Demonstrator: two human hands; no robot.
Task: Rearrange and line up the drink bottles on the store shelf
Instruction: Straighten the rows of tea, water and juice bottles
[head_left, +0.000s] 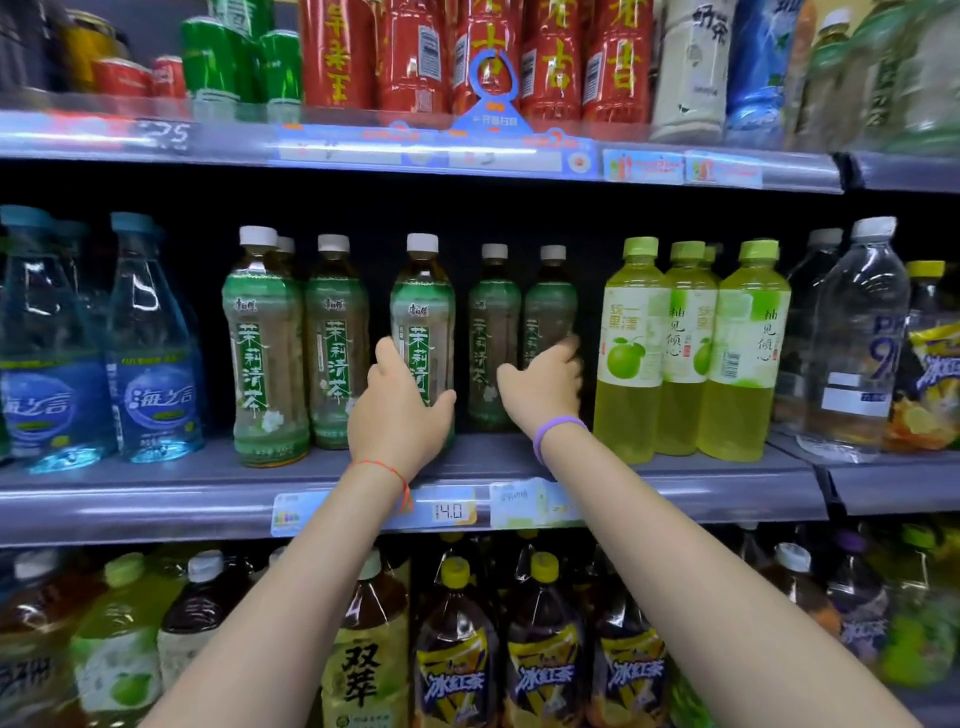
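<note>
Several green-labelled jasmine tea bottles with white caps stand on the middle shelf (156, 483). My left hand (397, 415) grips the third front bottle (423, 306), thumb on its right side. My right hand (545, 387) reaches further in, its fingers curled round the lower part of the rightmost tea bottle (550, 306), which stands set back. Another set-back tea bottle (491, 332) stands between my two hands. Two more tea bottles (262, 343) (335, 338) stand nearer the front on the left.
Blue water bottles (150, 353) stand at the left, yellow-green pomelo drinks (631, 353) close on the right, then clear water bottles (852, 343). Red bottles and cans fill the shelf above; large tea bottles fill the shelf below. Price tags run along the shelf edge.
</note>
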